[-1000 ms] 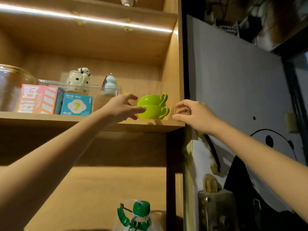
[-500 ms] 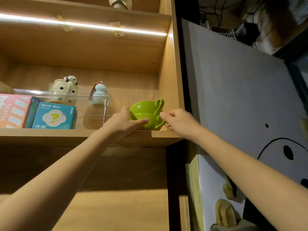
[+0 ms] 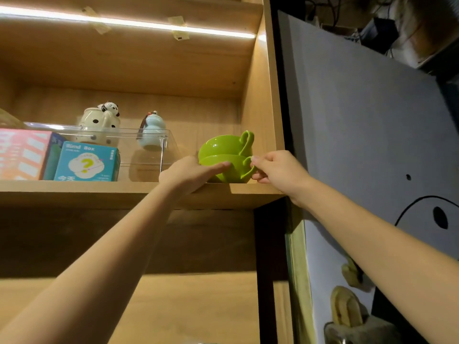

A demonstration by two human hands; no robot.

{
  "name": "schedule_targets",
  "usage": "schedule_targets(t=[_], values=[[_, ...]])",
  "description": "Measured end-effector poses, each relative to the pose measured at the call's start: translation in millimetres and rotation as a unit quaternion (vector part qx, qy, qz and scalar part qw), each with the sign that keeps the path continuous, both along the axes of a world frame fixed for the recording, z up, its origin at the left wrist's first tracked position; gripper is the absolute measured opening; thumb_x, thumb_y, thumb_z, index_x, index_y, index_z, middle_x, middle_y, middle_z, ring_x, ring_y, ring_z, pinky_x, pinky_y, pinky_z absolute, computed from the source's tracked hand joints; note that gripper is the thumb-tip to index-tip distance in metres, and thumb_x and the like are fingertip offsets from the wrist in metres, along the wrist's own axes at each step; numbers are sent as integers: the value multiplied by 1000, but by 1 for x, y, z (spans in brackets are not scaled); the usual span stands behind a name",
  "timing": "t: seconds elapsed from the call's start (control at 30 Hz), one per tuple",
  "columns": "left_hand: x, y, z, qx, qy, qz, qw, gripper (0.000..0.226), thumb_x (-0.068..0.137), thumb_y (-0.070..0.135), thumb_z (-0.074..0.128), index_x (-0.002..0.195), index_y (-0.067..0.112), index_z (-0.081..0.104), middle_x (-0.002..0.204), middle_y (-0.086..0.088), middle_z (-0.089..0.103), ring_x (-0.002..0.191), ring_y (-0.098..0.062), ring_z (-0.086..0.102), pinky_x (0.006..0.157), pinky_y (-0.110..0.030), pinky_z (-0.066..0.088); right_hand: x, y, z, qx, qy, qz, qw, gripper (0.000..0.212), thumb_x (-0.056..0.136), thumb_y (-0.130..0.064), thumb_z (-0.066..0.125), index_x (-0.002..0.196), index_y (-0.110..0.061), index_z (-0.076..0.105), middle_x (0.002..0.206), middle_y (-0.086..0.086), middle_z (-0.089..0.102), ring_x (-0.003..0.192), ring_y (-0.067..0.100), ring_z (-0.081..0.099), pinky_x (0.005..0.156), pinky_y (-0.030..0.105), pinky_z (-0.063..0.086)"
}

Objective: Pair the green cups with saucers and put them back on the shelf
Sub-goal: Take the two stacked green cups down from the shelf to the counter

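Head view: stacked green cups on the shelf are cupped by the outstretched left hand, while the lower handle is pinched by the right hand.

Two bare forearms are showing, one entering from the lower left, one from the lower right. No sleeves are reaching into view on either; both arms are showing uncovered from frame edge to wrist. Left hand: nothing is being worn on it, no ring, no glove, no band at the wrist. Right hand: the same, nothing is showing on fingers or wrist. Nails are looking short and unpainted where the light is catching them. Warm shelf lighting is tinting both arms; finer detail is blurring out.
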State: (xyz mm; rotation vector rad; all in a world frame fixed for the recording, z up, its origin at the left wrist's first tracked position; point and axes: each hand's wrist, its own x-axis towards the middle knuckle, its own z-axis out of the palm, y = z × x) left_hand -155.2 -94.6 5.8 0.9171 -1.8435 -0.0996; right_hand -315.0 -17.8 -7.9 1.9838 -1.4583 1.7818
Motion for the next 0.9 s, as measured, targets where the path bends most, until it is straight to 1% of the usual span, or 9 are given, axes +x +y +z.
schedule_targets(t=[0.1, 0.23, 0.3, 0.33, 0.43, 0.5, 0.63, 0.8, 0.9], values=[[0, 2, -5, -9, 1, 5, 1000, 60, 62, 77, 50, 63, 18, 49, 63, -1, 53, 66, -20, 54, 72, -34, 46, -1, 4, -1, -8, -18, 14, 1000, 33, 93, -30, 46, 106, -4, 61, 89, 9, 61, 101, 28, 62, 98, 46, 48], [4, 9, -8, -14, 71, -55, 996, 103, 38, 86, 55, 96, 0, 59, 76, -7, 58, 67, -24, 58, 64, -33, 45, 2, 16, -7, -17, -36, 51, 998, 21, 93, -27, 46, 91, -13, 62, 89, 9, 62, 101, 29, 62, 98, 45, 49], [5, 13, -10, -8, 103, -80, 991, 121, 27, 89, 56, 106, -2, 58, 82, -9, 60, 74, -29, 60, 64, -32, 44, 5, 23, -9, -28, -42, 61, 997, 20, 93, -26, 46, 92, -13, 62, 88, 7, 63, 101, 27, 63, 97, 43, 49], [5, 16, -11, -10, 115, -101, 988, 119, 25, 88, 58, 105, 0, 60, 83, -10, 62, 75, -28, 61, 64, -32, 46, 7, 27, -9, -33, -46, 66, 996, 21, 93, -25, 46, 95, -11, 62, 86, 4, 62, 99, 24, 63, 97, 42, 50], [8, 34, -17, -26, 151, -154, 976, 83, 39, 74, 67, 87, 6, 71, 86, -14, 72, 81, -26, 66, 74, -37, 51, 13, 41, -10, -43, -50, 72, 995, 25, 93, -24, 46, 100, -6, 63, 81, 0, 60, 96, 20, 63, 95, 38, 51], [11, 44, -21, -23, 182, -165, 969, 68, 47, 63, 75, 83, 6, 71, 92, -18, 73, 85, -25, 66, 77, -36, 51, 16, 51, -12, -47, -50, 82, 994, 22, 94, -22, 47, 97, -7, 63, 80, -1, 60, 93, 18, 62, 94, 35, 52], [16, 67, -28, 9, 237, -205, 950, 80, 27, 64, 79, 83, 8, 71, 96, -19, 72, 94, -29, 67, 86, -44, 52, 21, 74, -17, -47, -59, 115, 991, 20, 93, -20, 47, 92, -7, 63, 77, -1, 60, 84, 12, 60, 93, 32, 52], [24, 99, -47, 33, 254, -246, 935, 62, 34, 50, 80, 83, 14, 67, 96, -15, 72, 95, -29, 68, 86, -45, 53, 26, 104, -37, -34, -88, 132, 987, 20, 91, -20, 51, 92, -7, 66, 83, 5, 63, 92, 18, 63, 92, 32, 53], [29, 113, -71, 54, 257, -271, 926, 65, 38, 45, 85, 90, 9, 68, 97, -16, 72, 95, -34, 68, 87, -50, 53, 30, 118, -61, -13, -121, 157, 980, 19, 90, -18, 52, 96, -4, 64, 97, 10, 67, 100, 20, 64, 90, 29, 53]])
